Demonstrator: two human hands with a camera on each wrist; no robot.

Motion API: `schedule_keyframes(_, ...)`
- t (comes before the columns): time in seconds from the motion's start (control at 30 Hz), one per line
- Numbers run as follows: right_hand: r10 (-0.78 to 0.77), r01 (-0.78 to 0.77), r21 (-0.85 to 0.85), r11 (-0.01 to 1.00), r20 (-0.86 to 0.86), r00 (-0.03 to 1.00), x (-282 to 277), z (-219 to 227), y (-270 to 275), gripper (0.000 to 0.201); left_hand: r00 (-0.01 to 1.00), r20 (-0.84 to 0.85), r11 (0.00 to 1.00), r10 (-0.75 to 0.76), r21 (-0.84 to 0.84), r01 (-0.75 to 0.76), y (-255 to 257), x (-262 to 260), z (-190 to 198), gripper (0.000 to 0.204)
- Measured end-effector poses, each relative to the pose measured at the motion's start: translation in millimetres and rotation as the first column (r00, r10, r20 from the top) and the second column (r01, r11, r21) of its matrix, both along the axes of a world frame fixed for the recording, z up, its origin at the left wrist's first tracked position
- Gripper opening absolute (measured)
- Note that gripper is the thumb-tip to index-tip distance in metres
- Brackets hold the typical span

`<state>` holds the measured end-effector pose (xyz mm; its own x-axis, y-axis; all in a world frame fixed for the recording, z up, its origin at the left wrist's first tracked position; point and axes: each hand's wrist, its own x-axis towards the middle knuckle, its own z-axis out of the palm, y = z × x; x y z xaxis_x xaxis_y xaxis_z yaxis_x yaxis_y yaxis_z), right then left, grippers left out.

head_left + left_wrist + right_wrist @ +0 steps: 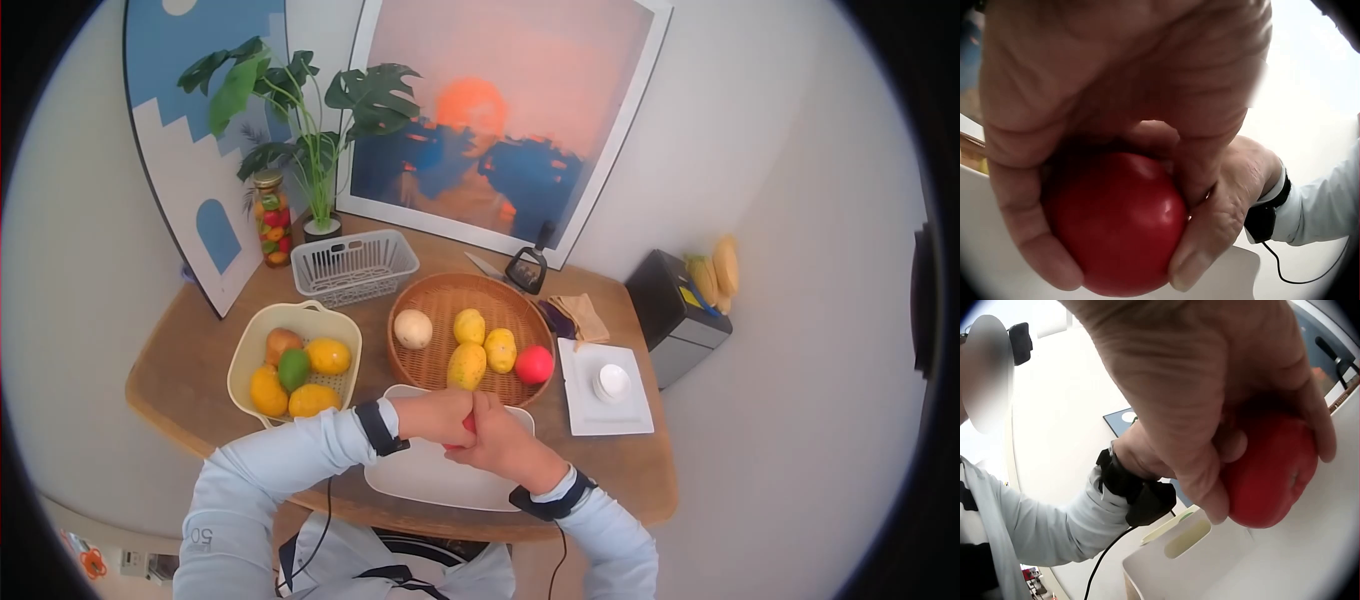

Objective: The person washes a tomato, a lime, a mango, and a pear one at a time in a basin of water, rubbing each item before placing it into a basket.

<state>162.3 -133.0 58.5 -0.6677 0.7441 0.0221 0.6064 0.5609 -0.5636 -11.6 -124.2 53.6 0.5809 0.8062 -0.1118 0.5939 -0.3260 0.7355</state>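
Both hands meet over the white tray [430, 477] at the near side of the table. My left hand [436, 416] curls its fingers round a red tomato [1116, 231]. On the same tomato [1272, 475] my right hand [512, 446] has its thumb and fingers pressed round the sides. In the head view the hands cover most of the tomato, with only a bit of red showing between them. Just behind the hands stands a round wicker basket [430, 295]. Inside lie several yellow fruits [466, 365], a pale round one [413, 328] and another red one [534, 365].
A cream basket [240, 365] of yellow, brown and green produce stands left. Behind it are a grey plastic basket [355, 270], a jar [272, 220] and a potted plant [318, 180]. A knife [483, 265] lies at the back; a white scale [607, 390] sits right.
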Motion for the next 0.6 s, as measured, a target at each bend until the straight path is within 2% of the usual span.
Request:
schedule_keyframes(0.07, -0.019, 0.02, -0.016, 1.0, 0.086, 0.996, -1.1, -4.4, -7.7, 0.072, 0.999, -0.01, 0.998, -0.037, -0.052, 0.037, -3.3, 0.6, -8.3, 0.034)
schedule_keyframes(0.13, 0.024, -0.019, -0.039, 0.999, 0.144, 0.989, 1.8, -34.8, -3.5, 0.066, 0.993, -0.021, 0.983, -0.114, -0.145, 0.109, -3.5, 1.8, -24.7, 0.032)
schedule_keyframes(0.17, 0.045, -0.036, -0.054, 0.998, 0.175, 0.984, 5.2, -48.1, -0.5, 0.063, 0.983, -0.11, 0.98, -0.149, -0.147, 0.132, -4.9, 3.7, -28.6, 0.032)
schedule_keyframes(0.23, 0.092, -0.053, -0.122, 0.991, 0.333, 0.938, 6.9, -40.4, -4.8, 0.058, 0.934, -0.283, 0.971, -0.22, -0.159, 0.18, -7.8, 9.0, -32.2, 0.033)
schedule_keyframes(0.27, 0.119, -0.06, -0.156, 0.986, 0.406, 0.906, 7.2, -37.5, -5.7, 0.056, 0.926, -0.281, 0.963, -0.252, -0.165, 0.213, -9.2, 9.3, -32.1, 0.036)
schedule_keyframes(0.37, 0.18, -0.249, 0.123, 0.961, 0.406, 0.896, 17.6, -57.4, -4.0, 0.056, 0.914, -0.248, 0.944, -0.32, -0.167, 0.286, -10.6, 6.5, -34.8, 0.042)
schedule_keyframes(0.43, 0.15, -0.109, -0.11, 0.988, 0.518, 0.842, 4.4, -30.8, -6.6, 0.056, 0.922, -0.188, 0.937, -0.339, -0.155, 0.313, -7.1, 4.5, -41.5, 0.044)
schedule_keyframes(0.47, 0.146, -0.024, -0.215, 0.976, 0.573, 0.807, -0.4, -21.0, -6.7, 0.056, 0.923, -0.214, 0.94, -0.321, -0.192, 0.283, -5.6, 4.9, -41.1, 0.045)
schedule_keyframes(0.57, 0.002, 0.055, -0.102, 0.993, 0.488, 0.873, 8.4, -34.9, 0.1, 0.054, 0.918, -0.267, 0.939, -0.294, -0.26, 0.225, -4.3, 5.1, -27.0, 0.049)
schedule_keyframes(0.6, 0.092, -0.051, -0.104, 0.993, 0.437, 0.895, 11.3, -32.6, 1.7, 0.055, 0.917, -0.266, 0.94, -0.296, -0.252, 0.23, -6.4, 4.2, -19.1, 0.05)
